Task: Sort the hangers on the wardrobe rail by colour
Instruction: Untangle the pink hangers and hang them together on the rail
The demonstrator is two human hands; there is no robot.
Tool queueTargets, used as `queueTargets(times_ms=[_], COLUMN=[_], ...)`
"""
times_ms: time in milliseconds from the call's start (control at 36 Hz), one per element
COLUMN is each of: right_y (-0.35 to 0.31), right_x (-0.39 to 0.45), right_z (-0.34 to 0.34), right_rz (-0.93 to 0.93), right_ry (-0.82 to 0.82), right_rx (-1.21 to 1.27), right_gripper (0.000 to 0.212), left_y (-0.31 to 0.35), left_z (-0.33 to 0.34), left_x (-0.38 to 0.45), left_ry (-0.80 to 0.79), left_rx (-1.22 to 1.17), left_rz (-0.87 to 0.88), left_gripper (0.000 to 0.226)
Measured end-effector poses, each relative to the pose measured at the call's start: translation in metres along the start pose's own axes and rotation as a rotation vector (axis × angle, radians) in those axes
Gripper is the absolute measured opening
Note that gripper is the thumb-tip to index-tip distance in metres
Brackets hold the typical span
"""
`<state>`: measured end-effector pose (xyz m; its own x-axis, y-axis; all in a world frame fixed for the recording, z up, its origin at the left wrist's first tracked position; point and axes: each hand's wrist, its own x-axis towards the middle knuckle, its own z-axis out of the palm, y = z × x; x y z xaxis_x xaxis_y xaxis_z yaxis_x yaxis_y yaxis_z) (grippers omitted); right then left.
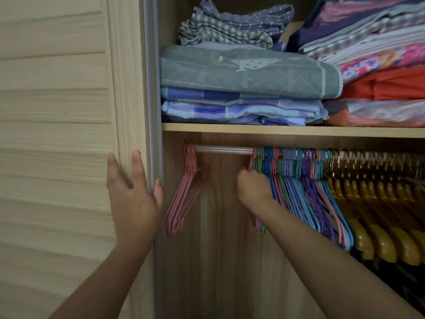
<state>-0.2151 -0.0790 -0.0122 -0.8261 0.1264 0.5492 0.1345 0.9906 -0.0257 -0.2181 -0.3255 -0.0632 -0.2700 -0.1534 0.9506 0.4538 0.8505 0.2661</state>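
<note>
A metal wardrobe rail (224, 149) runs under the shelf. Several pink hangers (187, 192) hang bunched at its far left end. Right of a bare stretch of rail hangs a mixed bunch of blue, purple, pink and green hangers (305, 192). My right hand (253, 186) grips the left edge of that mixed bunch, fingers curled round the hanger wires; which colour it holds is hidden. My left hand (133, 192) rests flat with spread fingers on the edge of the wooden sliding door (57, 134).
Yellow-brown wooden hangers (379, 215) fill the rail's right part. A shelf board (292, 130) above carries stacks of folded linen (248, 72). The wardrobe's back wall (220, 261) shows below the rail.
</note>
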Motion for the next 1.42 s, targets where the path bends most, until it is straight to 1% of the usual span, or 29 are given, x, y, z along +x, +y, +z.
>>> queueTargets(times_ms=[167, 250, 361, 417, 444, 500, 528, 583, 639, 694, 722, 778, 833, 861, 889, 917, 944, 972, 1000, 1028, 1083, 1139, 1167, 1222, 1250, 1306, 1361, 1417], right_y=[-0.019, -0.030, -0.031, -0.022, -0.017, -0.005, 0.002, 0.015, 0.029, 0.045, 0.053, 0.067, 0.080, 0.085, 0.088, 0.091, 0.093, 0.094, 0.095, 0.096, 0.097, 0.100, 0.102, 0.109, 0.111, 0.109, 0.102, 0.089], right_x=[-0.025, -0.057, -0.107, -0.138, -0.155, -0.190, -0.208, -0.236, -0.258, -0.275, -0.280, -0.286, -0.289, -0.290, -0.289, -0.290, -0.290, -0.290, -0.289, -0.289, -0.289, -0.291, -0.297, -0.307, -0.313, -0.324, -0.330, -0.335], right_z=[0.007, 0.010, 0.026, 0.041, 0.048, 0.060, 0.064, 0.072, 0.075, 0.070, 0.065, 0.050, 0.038, 0.035, 0.034, 0.035, 0.036, 0.038, 0.040, 0.043, 0.053, 0.071, 0.081, 0.098, 0.103, 0.105, 0.101, 0.094], right_rz=[0.017, 0.032, 0.092, 0.120, 0.147, 0.211, 0.235, 0.266, 0.288, 0.304, 0.296, 0.290, 0.304, 0.315, 0.325, 0.341, 0.366, 0.395, 0.424, 0.450, 0.524, 0.620, 0.651, 0.678, 0.689, 0.692, 0.656, 0.633], right_ry=[-0.046, -0.067, -0.093, -0.153, -0.182, -0.209, -0.221, -0.274, -0.364, -0.450, -0.490, -0.543, -0.563, -0.559, -0.546, -0.527, -0.509, -0.491, -0.468, -0.434, -0.339, -0.248, -0.244, -0.313, -0.370, -0.514, -0.658, -0.775], right_rx=[0.137, 0.234, 0.401, 0.518, 0.590, 0.745, 0.817, 0.915, 0.980, 1.040, 1.070, 1.168, 1.291, 1.345, 1.391, 1.427, 1.454, 1.470, 1.470, 1.455, 1.371, 1.170, 1.011, 0.764, 0.734, 0.778, 0.829, 0.879], right_gripper=[0.020, 0.018, 0.022, 0.023, 0.022, 0.021, 0.021, 0.022, 0.024, 0.027, 0.028, 0.028, 0.027, 0.025, 0.024, 0.023, 0.022, 0.020, 0.019, 0.018, 0.017, 0.024, 0.034, 0.053, 0.056, 0.054, 0.044, 0.033], left_y=[-0.002, -0.004, -0.003, 0.000, 0.005, 0.019, 0.029, 0.046, 0.053, 0.045, 0.038, 0.026, 0.021, 0.019, 0.014, 0.005, -0.008, -0.022, -0.029, -0.029, -0.015, -0.008, -0.007, 0.001, 0.005, 0.021, 0.035, 0.045], left_z=[0.004, 0.004, 0.002, -0.005, -0.010, -0.028, -0.039, -0.054, -0.064, -0.067, -0.068, -0.072, -0.079, -0.084, -0.087, -0.090, -0.091, -0.090, -0.090, -0.093, -0.100, -0.103, -0.105, -0.107, -0.106, -0.104, -0.102, -0.095], left_x=[0.004, 0.003, -0.004, -0.028, -0.048, -0.108, -0.148, -0.221, -0.283, -0.328, -0.341, -0.355, -0.359, -0.360, -0.365, -0.374, -0.385, -0.398, -0.404, -0.402, -0.387, -0.382, -0.382, -0.375, -0.371, -0.363, -0.354, -0.346], left_ry=[0.000, -0.020, -0.088, -0.128, -0.139, -0.173, -0.234, -0.398, -0.602, -0.790, -0.857, -0.956, -1.075, -1.148, -1.186, -1.209, -1.205, -1.212, -1.210, -1.210, -1.184, -1.228, -1.260, -1.273, -1.274, -1.281, -1.299, -1.333], left_rx=[0.017, 0.038, 0.087, 0.096, 0.055, -0.106, -0.193, -0.313, -0.376, -0.436, -0.453, -0.450, -0.435, -0.418, -0.390, -0.355, -0.401, -0.424, -0.411, -0.393, -0.404, -0.413, -0.419, -0.468, -0.490, -0.548, -0.573, -0.602], left_rz=[0.037, 0.036, 0.002, -0.034, -0.050, -0.075, -0.110, -0.234, -0.496, -0.759, -0.812, -0.823, -0.819, -0.793, -0.758, -0.719, -0.778, -0.826, -0.863, -0.843, -0.875, -0.926, -0.960, -1.026, -1.048, -1.048, -1.042, -1.084], left_gripper=[0.069, 0.068, 0.067, 0.069, 0.069, 0.064, 0.060, 0.052, 0.043, 0.033, 0.032, 0.037, 0.022, 0.008, 0.019, 0.043, 0.057, 0.054, 0.042, 0.034, 0.033, 0.039, 0.037, 0.030, 0.032, 0.036, 0.036, 0.035])
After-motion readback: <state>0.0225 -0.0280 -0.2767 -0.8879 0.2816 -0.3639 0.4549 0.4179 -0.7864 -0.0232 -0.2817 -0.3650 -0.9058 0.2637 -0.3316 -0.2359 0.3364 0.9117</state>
